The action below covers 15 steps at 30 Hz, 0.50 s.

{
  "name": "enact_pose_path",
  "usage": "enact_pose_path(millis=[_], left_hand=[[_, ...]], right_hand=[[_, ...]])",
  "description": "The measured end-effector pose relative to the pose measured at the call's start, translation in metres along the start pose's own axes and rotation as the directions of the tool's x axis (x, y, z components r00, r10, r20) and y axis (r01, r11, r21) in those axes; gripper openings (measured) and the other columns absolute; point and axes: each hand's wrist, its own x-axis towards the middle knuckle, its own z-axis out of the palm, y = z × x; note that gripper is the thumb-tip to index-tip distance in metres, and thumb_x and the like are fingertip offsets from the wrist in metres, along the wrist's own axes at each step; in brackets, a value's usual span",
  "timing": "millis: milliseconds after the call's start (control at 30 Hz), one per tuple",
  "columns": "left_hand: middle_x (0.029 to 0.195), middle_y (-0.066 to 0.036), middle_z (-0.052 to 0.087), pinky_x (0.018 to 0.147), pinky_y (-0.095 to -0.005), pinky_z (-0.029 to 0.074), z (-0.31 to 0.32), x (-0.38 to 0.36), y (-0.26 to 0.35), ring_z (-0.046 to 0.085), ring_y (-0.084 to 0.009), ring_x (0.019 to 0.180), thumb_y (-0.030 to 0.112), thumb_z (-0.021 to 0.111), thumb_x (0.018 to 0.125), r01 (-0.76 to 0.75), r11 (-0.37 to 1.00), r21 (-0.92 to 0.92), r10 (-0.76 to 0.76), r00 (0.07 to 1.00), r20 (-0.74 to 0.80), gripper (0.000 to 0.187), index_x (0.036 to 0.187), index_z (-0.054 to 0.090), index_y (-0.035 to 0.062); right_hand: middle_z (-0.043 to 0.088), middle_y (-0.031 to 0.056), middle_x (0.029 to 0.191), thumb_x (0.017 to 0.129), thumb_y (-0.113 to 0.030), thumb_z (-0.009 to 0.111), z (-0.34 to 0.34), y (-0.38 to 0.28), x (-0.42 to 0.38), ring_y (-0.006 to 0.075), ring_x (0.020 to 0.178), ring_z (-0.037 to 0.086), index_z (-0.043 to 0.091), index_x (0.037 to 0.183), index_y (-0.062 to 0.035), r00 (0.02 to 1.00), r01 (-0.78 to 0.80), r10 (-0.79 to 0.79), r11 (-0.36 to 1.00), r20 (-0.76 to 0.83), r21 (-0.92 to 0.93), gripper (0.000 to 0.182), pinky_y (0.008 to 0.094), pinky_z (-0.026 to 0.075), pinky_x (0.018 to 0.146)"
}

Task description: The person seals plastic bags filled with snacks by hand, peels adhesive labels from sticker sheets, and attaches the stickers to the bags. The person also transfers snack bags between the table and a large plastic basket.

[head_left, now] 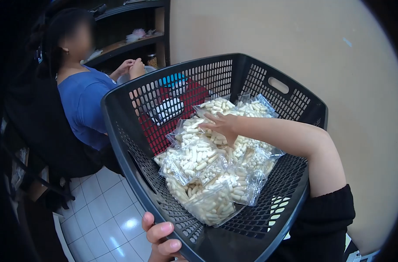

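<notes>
A black plastic laundry basket [240,74] with slotted walls is tilted toward me. Inside it lies a heap of clear plastic bags [210,205] filled with pale, off-white capsules. At the lower left, my left hand [161,238] has its fingers curled over the basket's near rim; the thumb is hidden. My right hand [224,125] reaches in over the right side, palm down and fingers spread, resting on the bags toward the far end. It grips no bag that I can make out.
To the left sits a person in a blue shirt [83,100], hands [133,67] together above a partly hidden clear container. Behind is a dark shelf [124,46] with small items. A red surface shows through the mesh. A beige wall [273,35] stands right; white tiles [103,214] cover the floor.
</notes>
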Motion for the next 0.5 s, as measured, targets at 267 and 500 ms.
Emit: enact_pose_path(millis=[267,500], left_hand=[[0.119,0.007,0.031,0.104,-0.0416,0.022,-0.023,-0.020,-0.055,0.028,-0.0165,0.116,0.032,0.035,0.084,-0.320,0.940,0.120,0.317,0.947,0.044,0.039,0.121,0.029,0.0241],[0.119,0.005,0.030,0.104,-0.0415,0.022,-0.012,-0.005,-0.041,0.027,-0.0164,0.116,0.032,0.035,0.084,-0.212,0.975,0.065,0.207,0.975,0.081,0.040,0.123,0.027,0.0229]], right_hand=[[0.013,0.0213,0.136,0.069,-0.020,0.063,0.016,-0.003,0.000,0.0459,0.101,0.045,-0.002,0.134,-0.0254,0.993,-0.076,0.061,0.986,-0.106,-0.151,0.092,0.0358,0.054,0.060],[0.034,0.0197,0.121,0.073,-0.009,0.056,0.026,0.006,-0.001,0.0255,0.075,0.059,0.014,0.133,-0.0154,0.962,-0.074,0.011,0.972,-0.273,-0.223,0.073,0.0255,0.051,0.047]])
